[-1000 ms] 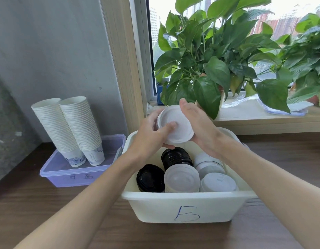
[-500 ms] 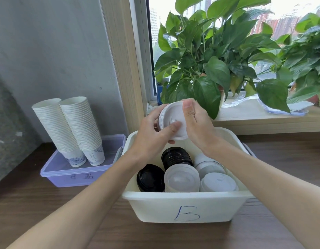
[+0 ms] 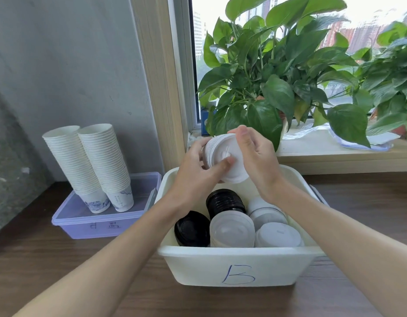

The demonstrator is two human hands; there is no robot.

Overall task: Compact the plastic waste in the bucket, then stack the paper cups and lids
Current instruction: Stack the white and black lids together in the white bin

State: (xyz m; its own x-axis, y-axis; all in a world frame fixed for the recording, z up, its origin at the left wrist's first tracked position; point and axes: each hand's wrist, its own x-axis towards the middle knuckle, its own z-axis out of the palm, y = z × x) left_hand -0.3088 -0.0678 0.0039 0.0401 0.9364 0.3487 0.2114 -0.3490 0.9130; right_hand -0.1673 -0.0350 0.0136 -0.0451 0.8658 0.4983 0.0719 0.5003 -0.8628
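While our left hand point(image 3: 198, 172) and right hand point(image 3: 257, 156) clasp it from either side, the stack of white lids point(image 3: 223, 156) hangs tilted just above the back of the white bin point(image 3: 239, 268) marked B. We see a short nest of thin ribbed rims with a dimpled top face, our left thumb pressed on it. Black lids point(image 3: 224, 200) lie in the bin below.

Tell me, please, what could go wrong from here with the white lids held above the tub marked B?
The stack of white lids is gripped in the air by the left hand and right hand; if a grip slips, lids may scatter beyond the white tub. The plant hangs close behind the hands and could be knocked. The paper cup stacks lean, so a bump might topple them.
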